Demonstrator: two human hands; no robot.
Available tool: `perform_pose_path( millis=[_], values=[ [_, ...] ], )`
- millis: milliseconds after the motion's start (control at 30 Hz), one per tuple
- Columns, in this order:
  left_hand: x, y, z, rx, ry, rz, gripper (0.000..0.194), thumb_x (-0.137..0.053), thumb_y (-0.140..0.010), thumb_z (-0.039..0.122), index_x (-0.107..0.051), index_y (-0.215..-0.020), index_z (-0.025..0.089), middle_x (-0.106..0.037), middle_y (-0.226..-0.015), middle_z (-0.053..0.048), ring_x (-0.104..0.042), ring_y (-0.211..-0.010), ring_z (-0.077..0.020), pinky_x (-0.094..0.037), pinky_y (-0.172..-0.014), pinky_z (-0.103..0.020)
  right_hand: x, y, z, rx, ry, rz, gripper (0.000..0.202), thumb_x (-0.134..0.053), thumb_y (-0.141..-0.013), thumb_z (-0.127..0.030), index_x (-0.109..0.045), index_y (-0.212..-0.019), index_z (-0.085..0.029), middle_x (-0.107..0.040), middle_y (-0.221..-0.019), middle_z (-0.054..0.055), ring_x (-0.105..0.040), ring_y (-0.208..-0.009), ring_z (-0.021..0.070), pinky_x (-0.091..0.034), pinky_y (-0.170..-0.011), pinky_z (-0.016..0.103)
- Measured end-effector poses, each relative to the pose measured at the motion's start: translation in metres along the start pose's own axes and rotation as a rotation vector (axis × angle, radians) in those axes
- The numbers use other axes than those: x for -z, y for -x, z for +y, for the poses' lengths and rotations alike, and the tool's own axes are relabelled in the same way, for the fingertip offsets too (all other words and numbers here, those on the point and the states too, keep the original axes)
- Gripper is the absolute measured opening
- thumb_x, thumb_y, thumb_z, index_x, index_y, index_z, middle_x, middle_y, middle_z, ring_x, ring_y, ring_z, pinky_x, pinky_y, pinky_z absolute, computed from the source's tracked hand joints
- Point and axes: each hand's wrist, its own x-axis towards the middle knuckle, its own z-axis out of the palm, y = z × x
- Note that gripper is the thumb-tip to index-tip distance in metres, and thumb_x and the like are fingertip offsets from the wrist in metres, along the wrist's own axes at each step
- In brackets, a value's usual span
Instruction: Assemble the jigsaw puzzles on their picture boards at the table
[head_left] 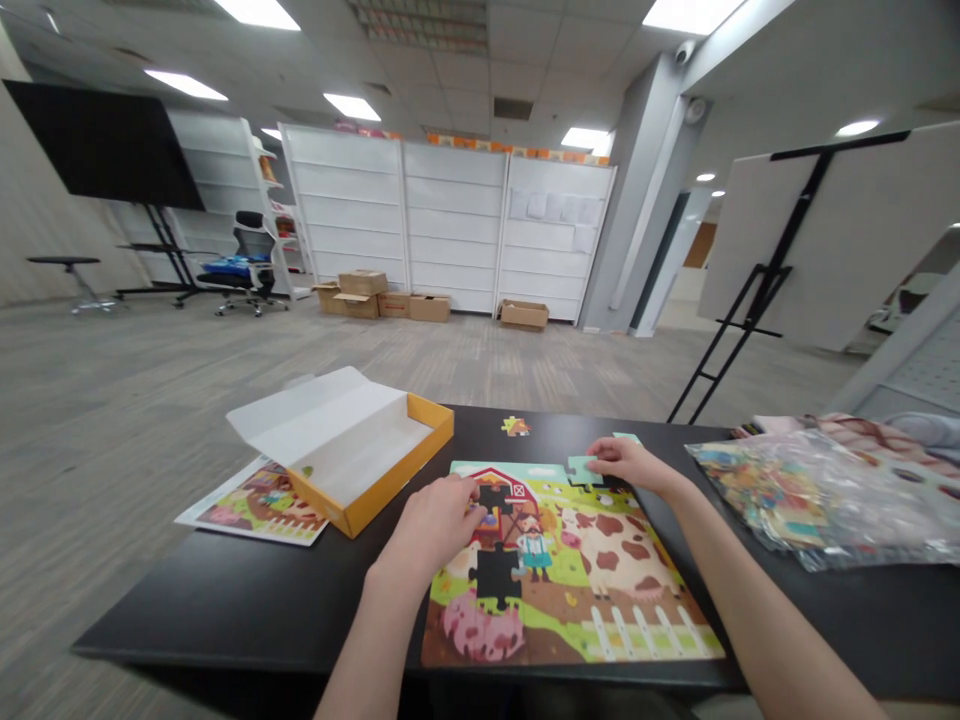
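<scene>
A farm jigsaw puzzle lies mostly assembled on the black table, showing a cow, a farmer, a barn and a pig. Dark gaps show in the barn and above the pig. My right hand pinches a light-blue puzzle piece at the puzzle's top edge, over a gap there. My left hand rests on the puzzle's left side, its loosely bent fingers touching the barn area beside a gap. Behind my right hand lies another light-blue piece, partly hidden. One loose multicoloured piece sits near the table's far edge.
An open yellow box with a white lining stands at left, overlapping a printed picture sheet. At right are clear plastic bags of puzzle pieces. Beyond the table stand an easel-like stand, cardboard boxes and shelving.
</scene>
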Motion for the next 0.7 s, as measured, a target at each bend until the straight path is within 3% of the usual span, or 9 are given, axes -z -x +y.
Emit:
perform_pose_path(
  millis=[200,433,700],
  values=[
    [-0.0057,-0.0005,-0.0031,-0.014,0.011,0.0,0.019,-0.055,-0.091,0.035,-0.069,-0.096,0.024,-0.07,-0.103,-0.005,-0.066,-0.097,-0.0239,-0.047,-0.076,-0.031,-0.006,-0.0004,-0.003,-0.004,0.043,-0.013,0.046,-0.081,-0.062,-0.051,-0.066,-0.087,-0.016,-0.071,-0.076,0.005,-0.065,-0.072,0.019,-0.05,-0.068,0.03],
    [-0.0038,0.0015,-0.0027,-0.024,0.037,0.006,0.017,-0.055,-0.09,0.034,-0.069,-0.092,0.024,-0.069,-0.099,-0.005,-0.066,-0.094,-0.0226,-0.046,-0.074,-0.03,-0.0071,0.0021,-0.0066,-0.01,0.305,0.066,0.043,-0.077,-0.065,-0.048,-0.072,-0.091,-0.014,-0.065,-0.068,0.003,-0.057,-0.064,0.0174,-0.044,-0.059,0.028],
    [-0.0032,0.0012,-0.0027,-0.028,0.057,-0.006,0.017,-0.055,-0.089,0.034,-0.068,-0.092,0.024,-0.07,-0.101,-0.004,-0.066,-0.095,-0.0228,-0.047,-0.076,-0.031,-0.0081,0.002,-0.0066,0.021,0.44,0.064,0.037,-0.075,-0.069,-0.042,-0.074,-0.096,-0.017,-0.07,-0.08,0.006,-0.059,-0.073,0.0196,-0.047,-0.066,0.029]
  ],
)
